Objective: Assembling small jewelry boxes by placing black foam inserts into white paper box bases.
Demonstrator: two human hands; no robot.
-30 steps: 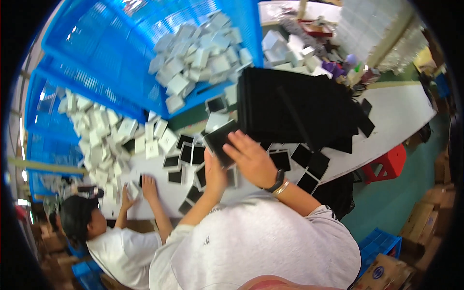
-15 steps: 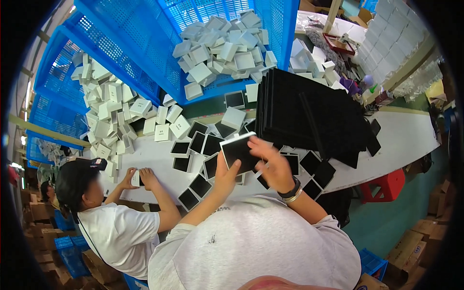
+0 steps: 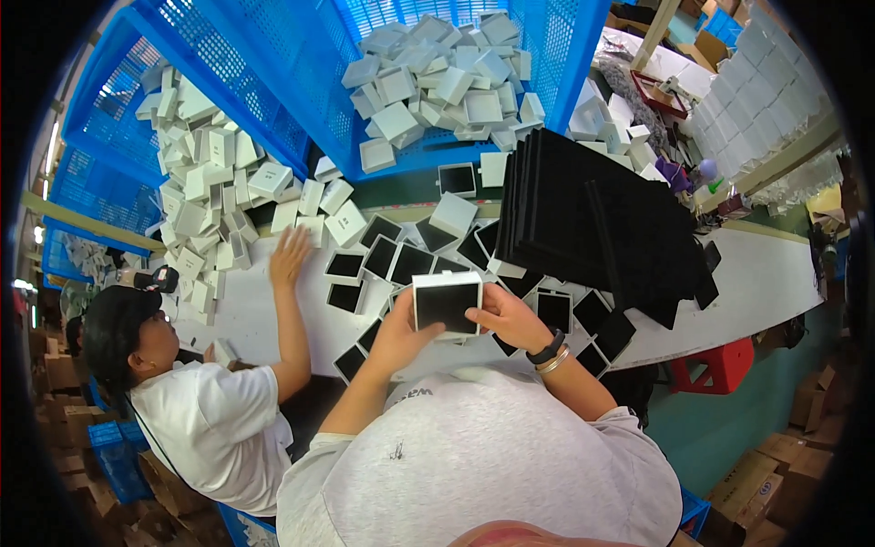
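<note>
In front of my chest, a small white box [image 3: 447,280] with a black lining [image 3: 447,310] inside is held between both hands. My left hand [image 3: 407,328] grips its left side, thumb on the lower edge of the lining. On the other side my right hand [image 3: 510,318] holds the right edge, thumb bent over the lining's lower right. Black-lined boxes [image 3: 411,263] lie scattered on the white table around and beyond my hands. Just past my right hand leans a thick stack of black foam-like sheets [image 3: 583,219], with loose black pieces [image 3: 612,334] by its near edge.
A blue crate [image 3: 570,82] beyond the table holds many white boxes [image 3: 437,77]. More white boxes spill from another blue crate [image 3: 109,100] onto the table at left. A co-worker [image 3: 205,410] sits there, one hand [image 3: 290,258] reaching toward them. A red stool [image 3: 715,365] stands at right.
My right hand, off the box and blurred before, now grips its right edge. The box has come lower, levelled toward me. The co-worker's hand has reached outward to the white boxes.
</note>
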